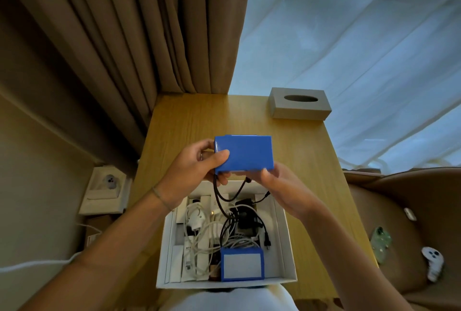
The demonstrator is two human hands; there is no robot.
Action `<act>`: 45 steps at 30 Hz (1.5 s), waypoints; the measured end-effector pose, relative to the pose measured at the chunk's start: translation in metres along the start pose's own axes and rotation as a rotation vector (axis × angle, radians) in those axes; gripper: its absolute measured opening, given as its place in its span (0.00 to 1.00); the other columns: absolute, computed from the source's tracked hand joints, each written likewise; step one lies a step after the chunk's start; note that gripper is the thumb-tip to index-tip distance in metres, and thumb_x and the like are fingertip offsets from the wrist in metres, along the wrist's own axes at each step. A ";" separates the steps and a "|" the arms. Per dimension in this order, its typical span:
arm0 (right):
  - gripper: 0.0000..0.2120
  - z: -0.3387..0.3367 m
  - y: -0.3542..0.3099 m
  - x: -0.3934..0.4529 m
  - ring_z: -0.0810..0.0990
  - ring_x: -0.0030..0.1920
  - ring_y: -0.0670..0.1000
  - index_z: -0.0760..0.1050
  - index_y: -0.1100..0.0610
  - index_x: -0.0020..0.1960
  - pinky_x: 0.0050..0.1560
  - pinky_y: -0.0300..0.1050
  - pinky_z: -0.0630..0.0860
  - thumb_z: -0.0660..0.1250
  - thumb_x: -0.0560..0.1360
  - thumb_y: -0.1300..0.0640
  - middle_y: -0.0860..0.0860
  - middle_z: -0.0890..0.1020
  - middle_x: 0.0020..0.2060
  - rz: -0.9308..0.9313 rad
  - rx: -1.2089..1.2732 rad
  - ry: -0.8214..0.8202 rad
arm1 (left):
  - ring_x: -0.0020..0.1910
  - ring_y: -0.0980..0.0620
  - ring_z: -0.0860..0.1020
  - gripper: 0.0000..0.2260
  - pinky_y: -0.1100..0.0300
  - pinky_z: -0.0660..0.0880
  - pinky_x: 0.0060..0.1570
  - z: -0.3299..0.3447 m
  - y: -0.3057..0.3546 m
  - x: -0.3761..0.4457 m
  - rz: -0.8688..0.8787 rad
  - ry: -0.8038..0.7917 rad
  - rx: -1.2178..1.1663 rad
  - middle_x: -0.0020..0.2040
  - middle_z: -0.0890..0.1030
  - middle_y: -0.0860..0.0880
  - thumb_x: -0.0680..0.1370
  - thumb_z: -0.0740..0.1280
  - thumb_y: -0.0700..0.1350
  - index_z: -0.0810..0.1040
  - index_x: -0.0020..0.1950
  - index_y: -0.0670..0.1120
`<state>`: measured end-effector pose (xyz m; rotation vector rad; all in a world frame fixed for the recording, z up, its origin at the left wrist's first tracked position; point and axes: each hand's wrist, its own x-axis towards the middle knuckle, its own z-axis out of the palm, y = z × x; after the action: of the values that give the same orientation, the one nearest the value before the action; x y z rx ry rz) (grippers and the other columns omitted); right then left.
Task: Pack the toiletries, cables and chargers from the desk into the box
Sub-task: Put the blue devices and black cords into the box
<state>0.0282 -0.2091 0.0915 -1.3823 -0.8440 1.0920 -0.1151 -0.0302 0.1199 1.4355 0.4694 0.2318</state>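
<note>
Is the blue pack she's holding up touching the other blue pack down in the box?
Apart. The head view shows the held blue pack gripped by both hands above the desk, with cables and open box between it and the blue pack in the white box.

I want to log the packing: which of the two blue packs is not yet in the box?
The blue pack held by both hands above the desk; the other blue pack, with a white label, already lies in the white box.
</note>
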 end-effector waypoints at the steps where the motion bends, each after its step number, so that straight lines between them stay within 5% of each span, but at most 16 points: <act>1: 0.27 0.002 0.003 -0.004 0.79 0.67 0.54 0.76 0.52 0.68 0.69 0.54 0.73 0.68 0.75 0.39 0.53 0.82 0.63 0.018 -0.095 -0.075 | 0.34 0.43 0.82 0.13 0.55 0.80 0.35 0.000 -0.001 -0.002 0.004 0.010 -0.008 0.38 0.84 0.40 0.79 0.68 0.46 0.77 0.61 0.41; 5: 0.19 0.024 0.011 -0.012 0.81 0.57 0.38 0.82 0.46 0.59 0.59 0.37 0.74 0.76 0.70 0.43 0.39 0.85 0.53 0.154 -0.500 -0.090 | 0.34 0.44 0.82 0.15 0.56 0.80 0.35 0.001 -0.004 -0.006 -0.003 0.079 -0.108 0.40 0.82 0.37 0.79 0.67 0.45 0.75 0.62 0.37; 8: 0.03 0.035 0.017 -0.016 0.83 0.45 0.42 0.83 0.50 0.47 0.50 0.37 0.77 0.73 0.76 0.51 0.44 0.85 0.43 0.076 -0.533 -0.023 | 0.35 0.45 0.82 0.20 0.57 0.80 0.36 -0.001 -0.003 -0.005 -0.007 0.145 -0.206 0.43 0.82 0.36 0.75 0.69 0.49 0.75 0.62 0.38; 11: 0.08 0.038 0.014 -0.021 0.79 0.34 0.49 0.79 0.50 0.42 0.42 0.46 0.78 0.68 0.80 0.57 0.49 0.81 0.34 0.106 -0.458 -0.018 | 0.36 0.45 0.83 0.20 0.57 0.81 0.37 -0.009 -0.005 -0.005 -0.018 0.177 -0.212 0.41 0.83 0.39 0.75 0.70 0.51 0.76 0.61 0.40; 14: 0.08 0.033 0.011 -0.029 0.76 0.32 0.42 0.81 0.49 0.44 0.35 0.36 0.73 0.67 0.81 0.53 0.45 0.79 0.32 0.119 -0.423 -0.033 | 0.35 0.46 0.82 0.12 0.55 0.81 0.37 -0.021 -0.012 -0.007 -0.046 0.187 -0.118 0.39 0.83 0.42 0.79 0.68 0.46 0.77 0.59 0.41; 19: 0.10 0.016 0.029 -0.039 0.74 0.32 0.44 0.82 0.52 0.47 0.38 0.39 0.73 0.63 0.83 0.53 0.41 0.78 0.30 0.253 -0.399 -0.002 | 0.35 0.47 0.82 0.11 0.53 0.79 0.38 -0.027 -0.037 -0.019 -0.187 0.063 0.074 0.39 0.84 0.42 0.80 0.67 0.45 0.78 0.61 0.43; 22: 0.10 0.018 0.053 -0.040 0.73 0.36 0.50 0.83 0.56 0.51 0.41 0.47 0.71 0.63 0.83 0.57 0.53 0.81 0.39 0.417 -0.358 0.008 | 0.34 0.49 0.82 0.09 0.58 0.79 0.35 -0.015 -0.059 -0.024 -0.261 -0.024 0.125 0.40 0.83 0.43 0.81 0.67 0.43 0.77 0.61 0.43; 26: 0.06 0.026 0.082 -0.048 0.78 0.36 0.45 0.82 0.53 0.50 0.39 0.39 0.76 0.67 0.80 0.60 0.51 0.83 0.40 0.552 -0.411 0.142 | 0.37 0.48 0.82 0.10 0.53 0.80 0.40 -0.002 -0.095 -0.022 -0.332 -0.041 0.174 0.44 0.82 0.42 0.81 0.66 0.44 0.76 0.62 0.45; 31: 0.06 0.035 0.099 -0.056 0.81 0.41 0.42 0.77 0.46 0.44 0.39 0.34 0.76 0.70 0.78 0.55 0.44 0.82 0.40 0.511 -0.753 0.251 | 0.35 0.51 0.82 0.13 0.60 0.80 0.34 0.006 -0.137 -0.013 -0.450 0.012 0.164 0.48 0.82 0.43 0.81 0.66 0.45 0.75 0.64 0.42; 35: 0.03 0.043 0.102 -0.053 0.79 0.40 0.42 0.81 0.50 0.50 0.39 0.33 0.75 0.68 0.79 0.55 0.44 0.81 0.42 0.427 -1.005 0.284 | 0.48 0.48 0.83 0.13 0.50 0.80 0.53 0.010 -0.159 -0.002 -0.473 0.073 0.259 0.51 0.83 0.46 0.80 0.68 0.48 0.77 0.61 0.43; 37: 0.04 0.045 0.103 -0.052 0.80 0.42 0.44 0.82 0.51 0.50 0.42 0.37 0.78 0.68 0.79 0.56 0.45 0.83 0.43 0.392 -1.069 0.303 | 0.51 0.49 0.81 0.12 0.56 0.77 0.50 0.012 -0.164 0.004 -0.472 0.099 0.340 0.49 0.82 0.50 0.79 0.69 0.48 0.77 0.59 0.44; 41: 0.07 0.047 0.103 -0.051 0.79 0.45 0.48 0.83 0.51 0.51 0.43 0.43 0.79 0.67 0.79 0.58 0.48 0.83 0.44 0.345 -1.213 0.278 | 0.42 0.56 0.81 0.13 0.63 0.74 0.40 0.020 -0.168 0.013 -0.450 0.116 0.398 0.44 0.81 0.53 0.78 0.71 0.49 0.77 0.59 0.44; 45: 0.08 0.044 0.103 -0.045 0.79 0.44 0.51 0.83 0.53 0.50 0.41 0.45 0.79 0.65 0.78 0.60 0.49 0.83 0.43 0.341 -1.298 0.240 | 0.44 0.51 0.80 0.15 0.57 0.76 0.43 0.025 -0.166 0.020 -0.406 0.115 0.617 0.46 0.81 0.50 0.77 0.71 0.54 0.76 0.55 0.45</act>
<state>-0.0375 -0.2494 -0.0011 -2.7379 -1.2232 0.5119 -0.1071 -0.0662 -0.0452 1.8855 0.9711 -0.1772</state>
